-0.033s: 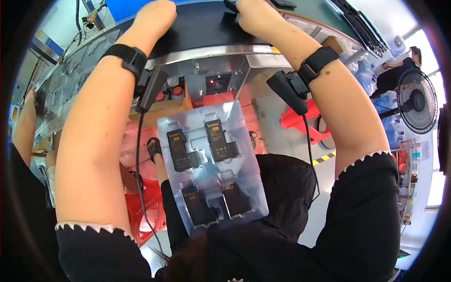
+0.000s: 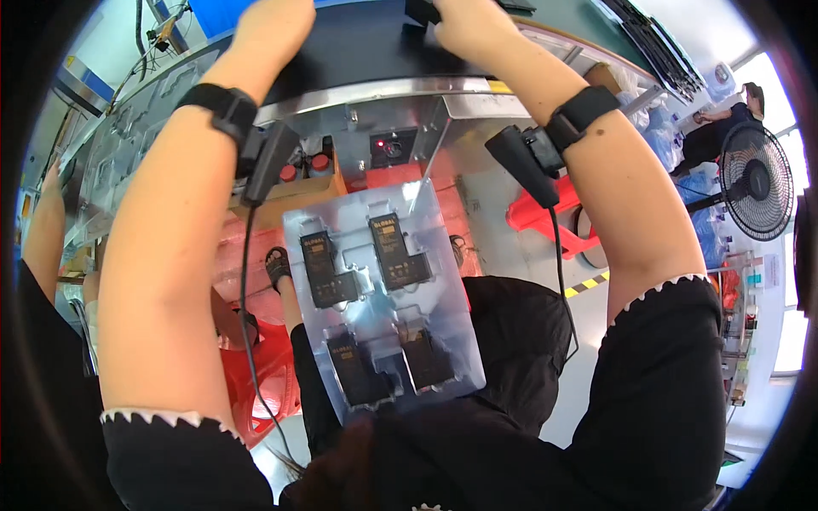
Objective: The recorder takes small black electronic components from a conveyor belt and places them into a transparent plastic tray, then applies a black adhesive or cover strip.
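Note:
Both my hands are over the dark mat (image 2: 366, 60) on the workbench, partly cut off by the top edge. My left hand (image 2: 285, 24) is bent at the mat's left; its fingers are out of sight, so I cannot tell what they hold. My right hand (image 2: 473, 27) is closed, with a small black flat piece (image 2: 421, 12) at its fingertips, held just above the mat. On my lap rests a clear plastic tray (image 2: 354, 205). Several black batteries lie in its moulded pockets, among them an L-shaped battery (image 2: 397, 254) at the upper right and another battery (image 2: 358, 368) at the lower left.
Below the bench stand a cardboard box (image 2: 302, 198) with red-capped bottles and a red stool (image 2: 558, 223). Clear trays (image 2: 141, 145) are stacked at left, beside another person's arm (image 2: 49, 209). A fan (image 2: 757, 183) and a seated person (image 2: 724, 128) are at right. Cables hang from my wrist straps.
The black piece in my right hand has turned and shows a broader face. My left hand and forearm have shifted slightly left. The tray and its batteries sit almost the same.

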Available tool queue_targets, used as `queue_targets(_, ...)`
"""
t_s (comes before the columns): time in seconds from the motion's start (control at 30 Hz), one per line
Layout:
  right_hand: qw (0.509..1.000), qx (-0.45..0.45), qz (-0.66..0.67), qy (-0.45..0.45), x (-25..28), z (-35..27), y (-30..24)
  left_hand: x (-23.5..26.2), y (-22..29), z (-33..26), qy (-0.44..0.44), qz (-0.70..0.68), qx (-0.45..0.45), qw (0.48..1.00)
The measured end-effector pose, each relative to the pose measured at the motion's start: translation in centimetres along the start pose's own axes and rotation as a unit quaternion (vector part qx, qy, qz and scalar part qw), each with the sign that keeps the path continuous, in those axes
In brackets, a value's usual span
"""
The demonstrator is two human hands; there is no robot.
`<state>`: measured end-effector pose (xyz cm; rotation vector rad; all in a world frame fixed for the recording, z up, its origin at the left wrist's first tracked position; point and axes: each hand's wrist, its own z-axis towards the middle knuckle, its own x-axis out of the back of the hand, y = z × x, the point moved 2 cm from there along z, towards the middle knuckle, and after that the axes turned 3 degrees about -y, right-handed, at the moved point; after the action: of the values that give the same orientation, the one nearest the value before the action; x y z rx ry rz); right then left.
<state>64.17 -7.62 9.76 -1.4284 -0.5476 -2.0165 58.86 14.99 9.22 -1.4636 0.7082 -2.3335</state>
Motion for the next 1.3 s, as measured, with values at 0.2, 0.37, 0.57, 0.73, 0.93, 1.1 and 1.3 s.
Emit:
queue_targets(0.2,0.941,-0.008,0.334,-0.061,6.5,-6.6,-3.2,9.0,-1.4,-7.8,0.180,-0.258,0.201,0.928)
queue_targets(0.37,0.843,0.184,0.367,-0.348,3.6,-17.5,-5.5,12.2,6.8,-17.8,-0.051,-0.526,0.087,0.845)
queue_targets(0.57,0.738,0.246,0.356,-0.519,-2.1,-26.3,-11.9,10.7,13.5,-27.8,-0.343,-0.573,0.006,0.745)
queue_targets(0.73,0.916,0.119,0.350,-0.153,-1.6,-29.8,-12.3,10.2,15.9,-32.9,-0.231,-0.604,0.129,0.751)
queue_targets(0.93,0.927,0.211,0.223,-0.214,-2.0,-37.5,-13.7,11.2,17.6,-35.9,-0.128,-0.458,0.144,0.868)
queue_targets(1.1,0.949,0.200,0.149,-0.193,-3.1,-38.1,-13.8,11.1,17.2,-33.7,-0.059,-0.469,0.169,0.865)
queue_targets(1.3,0.956,0.208,0.101,-0.181,-3.9,-38.8,-13.8,7.6,10.5,-21.7,-0.012,-0.809,0.455,0.371)
